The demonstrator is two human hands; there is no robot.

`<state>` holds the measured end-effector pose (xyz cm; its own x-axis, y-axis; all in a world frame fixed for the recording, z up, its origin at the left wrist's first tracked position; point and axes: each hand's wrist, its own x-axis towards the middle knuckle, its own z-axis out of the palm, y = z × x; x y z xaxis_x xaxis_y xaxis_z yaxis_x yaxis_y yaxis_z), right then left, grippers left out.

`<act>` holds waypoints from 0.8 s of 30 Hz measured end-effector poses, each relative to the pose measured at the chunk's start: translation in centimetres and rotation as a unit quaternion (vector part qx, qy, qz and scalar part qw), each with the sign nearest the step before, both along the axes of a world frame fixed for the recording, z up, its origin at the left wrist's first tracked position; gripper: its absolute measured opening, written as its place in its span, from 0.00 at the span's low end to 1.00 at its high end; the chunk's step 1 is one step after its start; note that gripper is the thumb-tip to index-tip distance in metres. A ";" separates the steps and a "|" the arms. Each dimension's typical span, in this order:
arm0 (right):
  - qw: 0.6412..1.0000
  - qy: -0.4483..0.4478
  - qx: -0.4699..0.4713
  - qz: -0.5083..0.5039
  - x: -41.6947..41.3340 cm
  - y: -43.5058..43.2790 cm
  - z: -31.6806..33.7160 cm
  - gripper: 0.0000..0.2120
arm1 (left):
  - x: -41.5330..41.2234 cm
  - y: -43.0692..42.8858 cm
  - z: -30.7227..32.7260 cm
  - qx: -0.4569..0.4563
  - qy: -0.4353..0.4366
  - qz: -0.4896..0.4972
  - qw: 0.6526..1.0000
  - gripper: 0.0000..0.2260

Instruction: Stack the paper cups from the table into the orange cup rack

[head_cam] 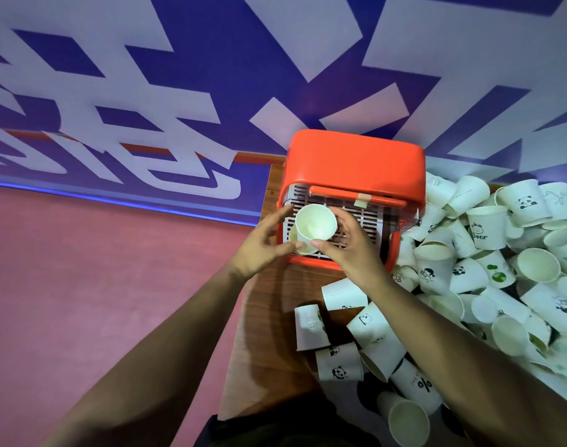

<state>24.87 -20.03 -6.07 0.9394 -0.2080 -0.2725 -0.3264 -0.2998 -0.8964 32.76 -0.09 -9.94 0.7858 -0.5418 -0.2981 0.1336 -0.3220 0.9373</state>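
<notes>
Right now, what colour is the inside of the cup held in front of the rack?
Pale cream, plain inside. The cup shows best in the head view, its only view.

Both bare forearms reach forward from the bottom of the view, converging toward the middle. The left hand [262, 243] comes in from the left, palm turned inward, fingers spread and lightly curled, thumb stretched out toward the right hand. The right hand [346, 245] sits just beside it, back of the hand up, wrist bent a little, fingers curled forward and thumb pointing left. Thumb tips nearly meet. Between them the two hands form a loose shared grip, neither one fully closed into a fist.
</notes>
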 end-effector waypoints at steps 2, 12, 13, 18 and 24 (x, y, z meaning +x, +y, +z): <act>1.000 0.013 0.000 0.008 0.4 0.2 -0.8 0.32 | 0.2 -0.4 0.4 -0.067 0.062 0.027 0.995 0.30; 0.976 0.026 -0.189 0.103 1.4 0.6 -4.4 0.37 | 0.2 -0.6 -1.8 0.145 -0.100 -0.033 0.984 0.29; 0.975 0.034 -0.192 0.104 1.4 0.7 -4.4 0.37 | 0.1 -0.8 -1.9 0.150 -0.098 -0.032 0.983 0.30; 0.983 0.069 -0.145 0.091 1.0 0.6 -4.6 0.38 | 0.0 -0.5 -2.4 0.154 -0.099 -0.024 0.983 0.29; 0.976 0.074 -0.180 0.098 -0.4 0.4 -3.2 0.37 | -0.8 0.4 -1.6 0.138 -0.097 0.007 0.986 0.28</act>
